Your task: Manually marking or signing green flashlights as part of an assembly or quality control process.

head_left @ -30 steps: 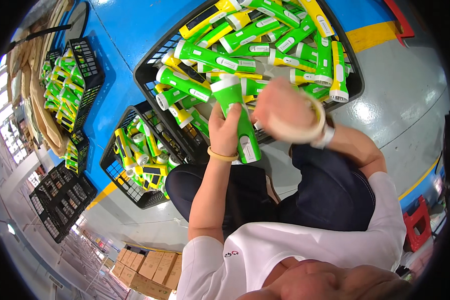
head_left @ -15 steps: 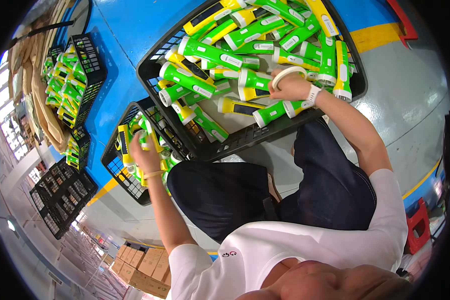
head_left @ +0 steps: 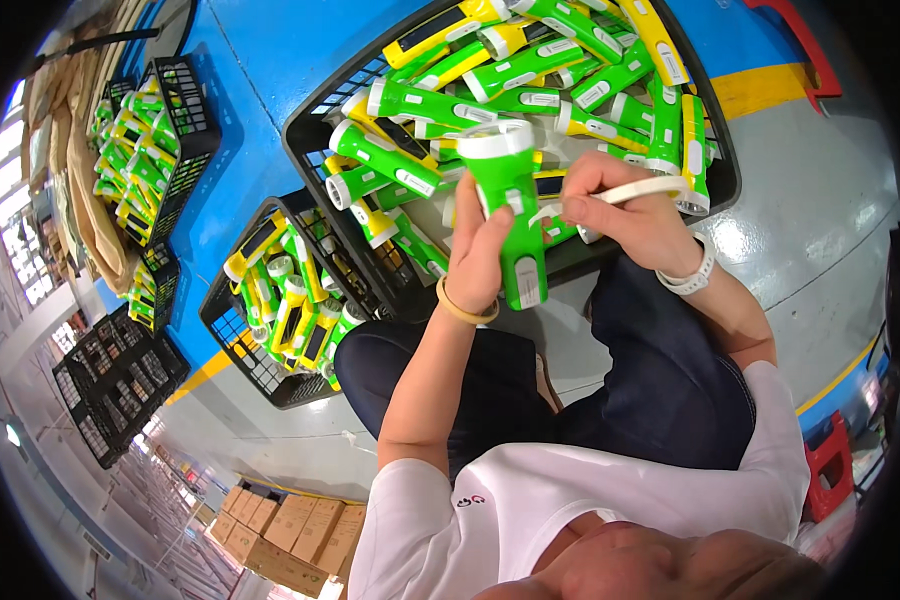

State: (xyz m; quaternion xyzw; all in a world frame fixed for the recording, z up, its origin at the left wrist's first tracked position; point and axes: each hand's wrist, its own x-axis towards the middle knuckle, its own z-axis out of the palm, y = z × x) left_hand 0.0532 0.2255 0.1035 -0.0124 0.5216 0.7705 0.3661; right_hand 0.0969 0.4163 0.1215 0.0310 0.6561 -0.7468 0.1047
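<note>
Upright over the near side of a large black crate [head_left: 410, 303], a green flashlight [head_left: 515, 225] with a white head is gripped in my left hand [head_left: 475, 255]. Its head points away from me and its tail toward me. Just right of it, my right hand [head_left: 625, 215] is closed around a thin white ring [head_left: 658, 187], shaped like a narrow roll of tape. The right thumb and fingertips are pinched close to the flashlight; whether they hold a small piece is unclear. Many green and yellow flashlights [head_left: 440, 105] lie jumbled in the crate below.
A smaller black crate [head_left: 232, 345] of flashlights stands at the left, against the large one. Farther left are more filled crates [head_left: 195, 105] and a black lattice crate [head_left: 120, 385]. Cardboard boxes [head_left: 290, 525] sit at lower left, a red stool [head_left: 830, 465] at right.
My left hand has come from the smaller crate to the middle, now with a green flashlight in it. My right hand has drawn nearer to me, still holding the white ring.
</note>
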